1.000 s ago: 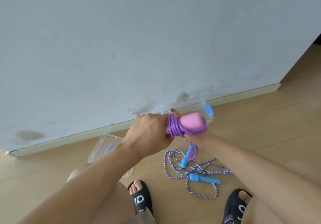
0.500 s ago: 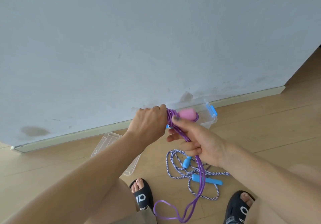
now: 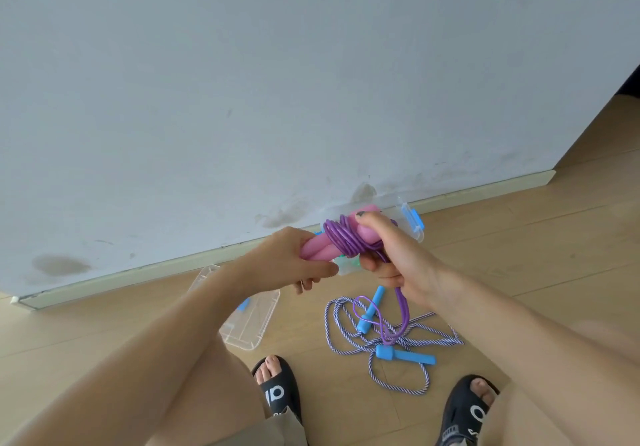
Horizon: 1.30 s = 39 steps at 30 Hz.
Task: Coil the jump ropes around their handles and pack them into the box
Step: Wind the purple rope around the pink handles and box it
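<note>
- Head view: the pair of smooth pink plastic jump-rope handles (image 3: 317,250) lies side by side in mid-air before the wall, with a glossy purple plastic cord (image 3: 346,239) coiled in several turns around their middle.
- That cord looks light, springy and slick; I judge the turns would loosen if tension dropped, so hold it close to the coil and keep it taut.
- The left hand (image 3: 287,260) grips the handles' near ends, fingers curled round them.
- The right hand (image 3: 393,258) is curled over the far ends and the coil, thumb on top; the loose tail (image 3: 401,310) runs through its fingers and hangs in a loop toward the floor.
- A clear plastic box with blue latches (image 3: 412,220) sits by the baseboard, mostly hidden behind the hands.
- On the wooden floor (image 3: 519,255) below lies a second rope, a striped purple-and-white braided cord with blue handles (image 3: 405,356), uncoiled; it looks soft and limp.
- A clear plastic lid (image 3: 249,324) lies to its left.
</note>
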Available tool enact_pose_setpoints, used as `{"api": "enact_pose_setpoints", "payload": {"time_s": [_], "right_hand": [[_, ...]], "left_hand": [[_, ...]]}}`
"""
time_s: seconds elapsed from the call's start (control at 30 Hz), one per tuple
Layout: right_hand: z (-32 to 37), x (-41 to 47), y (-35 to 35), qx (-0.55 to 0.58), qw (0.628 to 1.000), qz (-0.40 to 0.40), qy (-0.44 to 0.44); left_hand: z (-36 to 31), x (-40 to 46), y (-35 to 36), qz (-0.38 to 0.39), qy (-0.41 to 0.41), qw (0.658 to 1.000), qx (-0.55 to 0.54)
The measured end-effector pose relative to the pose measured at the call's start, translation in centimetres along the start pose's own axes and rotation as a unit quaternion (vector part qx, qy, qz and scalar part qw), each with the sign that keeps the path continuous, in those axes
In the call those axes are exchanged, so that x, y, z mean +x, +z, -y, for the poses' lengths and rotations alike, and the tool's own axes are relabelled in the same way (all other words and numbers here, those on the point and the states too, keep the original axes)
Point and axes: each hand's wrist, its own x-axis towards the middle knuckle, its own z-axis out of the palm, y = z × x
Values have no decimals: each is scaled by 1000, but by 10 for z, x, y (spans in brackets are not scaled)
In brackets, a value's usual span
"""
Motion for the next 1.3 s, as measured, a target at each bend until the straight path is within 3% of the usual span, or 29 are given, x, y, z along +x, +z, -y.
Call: {"api": "enact_pose_setpoints", "payload": {"time_s": [0.07, 0.13, 0.37, 0.47, 0.53, 0.63, 0.7, 0.8, 0.93, 1.03, 1.2, 1.3], "right_hand": [[1, 1, -1, -16, 1000, 6, 3], [4, 3, -2, -8, 1000, 3, 2], [-5, 17, 6, -6, 1000, -20, 12], [-30, 9, 21, -163, 985, -44, -40], [-43, 1, 27, -309, 945, -47, -99], [-40, 3, 18, -390, 910, -78, -116], [-34, 7, 9, -434, 889, -85, -123], [-34, 8, 2, -465, 870, -83, -139], [-34, 8, -1, -448, 879, -81, -140], [-37, 3, -1, -494, 853, -79, -150], [-34, -10, 3, -616, 750, -80, -225], [-11, -3, -8, -607, 730, -129, -286]], "left_hand": [[-2, -5, -2, 93, -24, 988, -123], [-5, -7, 0, 118, -27, 980, -159], [-7, 5, -5, 10, -10, 986, -166], [-1, 12, -12, -44, -20, 985, -168], [7, 16, -16, -65, -35, 991, -108], [23, 18, -21, -81, -29, 996, 22], [29, 19, -23, -90, -18, 995, 30], [26, 23, -23, -108, -4, 993, 41], [23, 27, -22, -134, -1, 989, 54], [21, 27, -19, -130, -2, 988, 85], [26, 26, 5, -70, 15, 938, 339], [23, 24, 8, -63, 39, 906, 417]]}}
